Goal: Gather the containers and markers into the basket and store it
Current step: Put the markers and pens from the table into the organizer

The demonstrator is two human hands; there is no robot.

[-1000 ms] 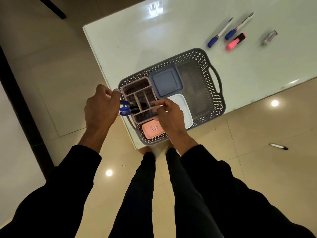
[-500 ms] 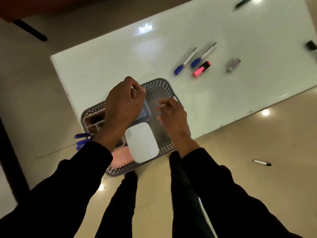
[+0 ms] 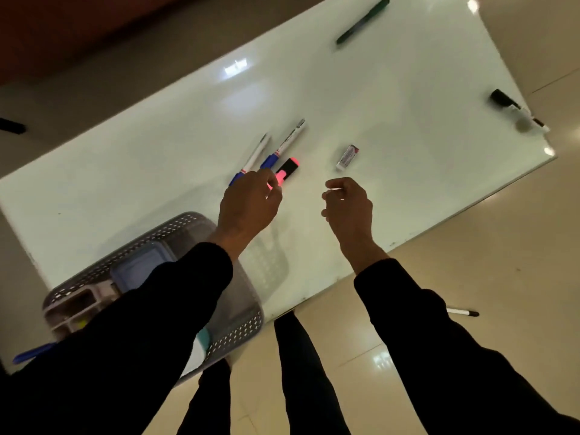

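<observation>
Both hands have left the basket (image 3: 201, 222): the left hand (image 3: 249, 205) now pinches the pink highlighter (image 3: 287, 171) mid-desk, beside two blue markers (image 3: 284, 146); the right hand (image 3: 348, 205) hovers loosely curled, empty, near the eraser (image 3: 347, 156).

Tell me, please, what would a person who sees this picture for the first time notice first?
The pink highlighter stands out at the middle of the white table, with the left hand reaching to its near end beside two blue-capped markers. The right hand hovers next to it with curled fingers, and nothing can be seen in it. At the near left corner, the grey basket already holds containers, partly hidden under the dark sleeve.
</observation>
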